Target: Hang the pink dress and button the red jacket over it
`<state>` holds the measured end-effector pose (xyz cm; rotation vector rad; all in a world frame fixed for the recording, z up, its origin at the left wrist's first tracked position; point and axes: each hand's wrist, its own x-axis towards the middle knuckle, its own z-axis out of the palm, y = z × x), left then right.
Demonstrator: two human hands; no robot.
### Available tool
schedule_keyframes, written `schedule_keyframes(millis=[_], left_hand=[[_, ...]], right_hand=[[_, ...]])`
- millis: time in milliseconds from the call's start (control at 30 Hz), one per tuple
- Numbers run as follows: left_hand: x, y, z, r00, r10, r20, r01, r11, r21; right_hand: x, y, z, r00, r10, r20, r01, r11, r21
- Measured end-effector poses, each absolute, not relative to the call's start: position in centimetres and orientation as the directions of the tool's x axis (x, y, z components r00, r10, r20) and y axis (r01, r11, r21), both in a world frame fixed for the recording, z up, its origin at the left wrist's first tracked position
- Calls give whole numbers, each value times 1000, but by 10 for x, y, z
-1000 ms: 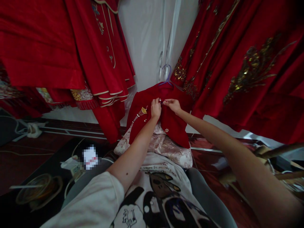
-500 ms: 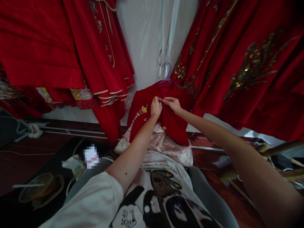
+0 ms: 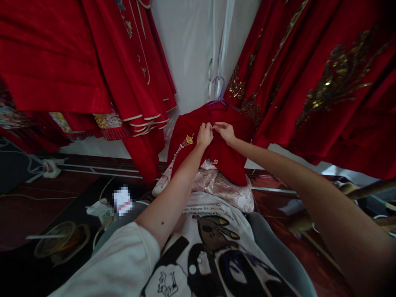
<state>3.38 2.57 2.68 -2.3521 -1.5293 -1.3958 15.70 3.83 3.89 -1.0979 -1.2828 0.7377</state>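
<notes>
A short red jacket (image 3: 185, 123) on a purple hanger (image 3: 220, 99) is spread in front of me over my lap. My left hand (image 3: 205, 134) is closed in a pinch on the jacket's front edge, just below the collar. Facing it, fingertips almost touching, my right hand (image 3: 225, 133) pinches a small beaded button (image 3: 215, 127) at the opening; the fingers partly cover it. Lower on the front sits a flower-shaped button (image 3: 215, 161). A gold fan-shaped ornament with a beaded tassel (image 3: 189, 140) hangs on the left side.
Red garments (image 3: 130, 82) hang at left, and gold-embroidered ones (image 3: 334, 82) at right. A pale patterned satin cloth (image 3: 235, 192) lies under the jacket. On a dark surface at lower left are a bowl (image 3: 55, 243) and a blurred-out white item (image 3: 123, 201).
Both hands stay at the jacket's front opening, with small finger shifts around the button. The view has moved slightly, and the beaded button shows a little more plainly.
</notes>
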Motion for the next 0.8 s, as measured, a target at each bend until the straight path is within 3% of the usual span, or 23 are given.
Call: schedule_keyframes(millis=[300,800], left_hand=[[37,22,25,74,691,719,771,-497,398],[33,24,24,235,658,715,770,-576,277]], right_hand=[[152,34,38,234,906,353,136,329,-935],[151,20,32,216,917,336,25,339,-940]])
